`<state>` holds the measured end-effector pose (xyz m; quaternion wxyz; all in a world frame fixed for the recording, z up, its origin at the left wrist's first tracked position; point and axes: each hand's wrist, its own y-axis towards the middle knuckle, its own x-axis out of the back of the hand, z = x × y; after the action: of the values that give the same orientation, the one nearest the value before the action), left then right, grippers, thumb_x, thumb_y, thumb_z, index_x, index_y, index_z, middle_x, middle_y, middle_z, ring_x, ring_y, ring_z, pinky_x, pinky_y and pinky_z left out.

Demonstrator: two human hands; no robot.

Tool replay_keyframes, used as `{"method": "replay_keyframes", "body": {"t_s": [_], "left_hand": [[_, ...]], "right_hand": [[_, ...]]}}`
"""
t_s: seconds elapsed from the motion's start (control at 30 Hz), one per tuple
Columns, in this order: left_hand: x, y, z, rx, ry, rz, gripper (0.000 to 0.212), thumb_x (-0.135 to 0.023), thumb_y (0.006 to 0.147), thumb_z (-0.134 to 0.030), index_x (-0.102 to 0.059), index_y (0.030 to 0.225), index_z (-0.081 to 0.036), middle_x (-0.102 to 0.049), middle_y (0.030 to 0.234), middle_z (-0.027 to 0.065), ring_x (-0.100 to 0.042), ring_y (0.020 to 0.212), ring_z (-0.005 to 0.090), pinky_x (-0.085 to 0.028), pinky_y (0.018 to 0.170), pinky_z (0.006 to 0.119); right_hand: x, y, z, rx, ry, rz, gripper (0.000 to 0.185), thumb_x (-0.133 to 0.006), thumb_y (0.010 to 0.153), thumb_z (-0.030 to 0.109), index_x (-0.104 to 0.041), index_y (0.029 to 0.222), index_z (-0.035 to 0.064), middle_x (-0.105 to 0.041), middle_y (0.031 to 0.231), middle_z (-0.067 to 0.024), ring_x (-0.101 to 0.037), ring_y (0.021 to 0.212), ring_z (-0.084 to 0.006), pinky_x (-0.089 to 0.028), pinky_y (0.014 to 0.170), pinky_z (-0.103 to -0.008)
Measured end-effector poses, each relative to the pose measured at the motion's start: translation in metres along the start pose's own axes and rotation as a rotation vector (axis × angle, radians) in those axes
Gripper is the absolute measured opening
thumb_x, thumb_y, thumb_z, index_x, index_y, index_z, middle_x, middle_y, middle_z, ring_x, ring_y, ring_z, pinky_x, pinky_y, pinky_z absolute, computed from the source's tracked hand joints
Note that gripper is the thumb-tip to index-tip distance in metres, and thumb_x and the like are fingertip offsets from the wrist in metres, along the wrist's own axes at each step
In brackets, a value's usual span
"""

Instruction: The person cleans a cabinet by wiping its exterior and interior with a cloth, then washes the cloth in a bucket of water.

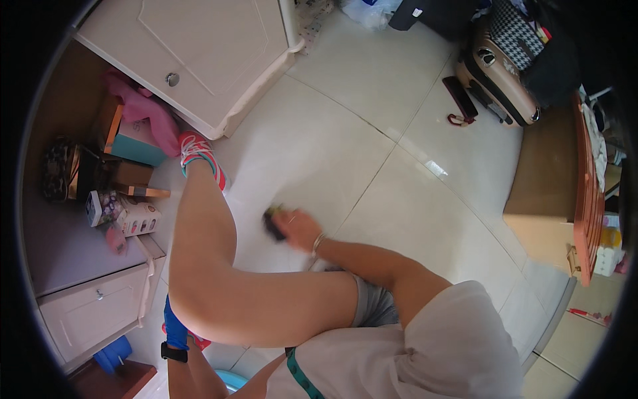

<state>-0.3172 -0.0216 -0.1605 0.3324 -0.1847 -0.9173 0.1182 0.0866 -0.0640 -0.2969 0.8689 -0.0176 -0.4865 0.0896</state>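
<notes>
My right hand (300, 230), with a bangle at the wrist, grips a small dark block-like object (273, 225). Motion blurs it, so I cannot tell its exact kind; a yellowish-green edge shows. It is at or just above the pale tile floor (319, 169). On the far side of my bent right knee, a black wristband (174, 353) circles my left wrist. Blue material (174, 324) lies where my left hand would show, and whether it is a glove or a held cloth is unclear. A red sports shoe (199, 152) is on my right foot.
A white cabinet door (204, 65) borders the upper left. Beside it, a low shelf (75, 254) carries boxes, a pouch and pink cloth (144, 112). A phone-like dark object (459, 97) lies by a gold suitcase (498, 75). A cardboard box (543, 199) stands right.
</notes>
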Motion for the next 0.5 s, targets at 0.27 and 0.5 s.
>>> {"method": "replay_keyframes", "body": {"t_s": [0.27, 0.5], "left_hand": [[-0.006, -0.011, 0.007, 0.102, 0.055, 0.038, 0.033, -0.049, 0.089, -0.016, -0.051, 0.12, -0.005, -0.059, 0.108, 0.0131, -0.058, 0.095, 0.0263, -0.047, 0.083, 0.036], [-0.021, 0.015, -0.005, 0.062, 0.095, 0.118, 0.033, -0.049, 0.089, -0.016, -0.051, 0.12, -0.006, -0.059, 0.11, 0.0143, -0.057, 0.097, 0.0282, -0.047, 0.084, 0.037]], "right_hand": [[0.045, 0.03, -0.057, 0.16, 0.118, -0.342, 0.064, -0.059, 0.059, 0.002, -0.047, 0.122, 0.0038, -0.056, 0.108, -0.0186, -0.054, 0.092, -0.0334, -0.042, 0.086, -0.0389], [0.103, 0.111, -0.175, -0.457, -0.222, -0.496, 0.051, -0.058, 0.071, 0.008, -0.046, 0.121, 0.0048, -0.057, 0.109, -0.0129, -0.053, 0.095, -0.0289, -0.038, 0.087, -0.039]]}}
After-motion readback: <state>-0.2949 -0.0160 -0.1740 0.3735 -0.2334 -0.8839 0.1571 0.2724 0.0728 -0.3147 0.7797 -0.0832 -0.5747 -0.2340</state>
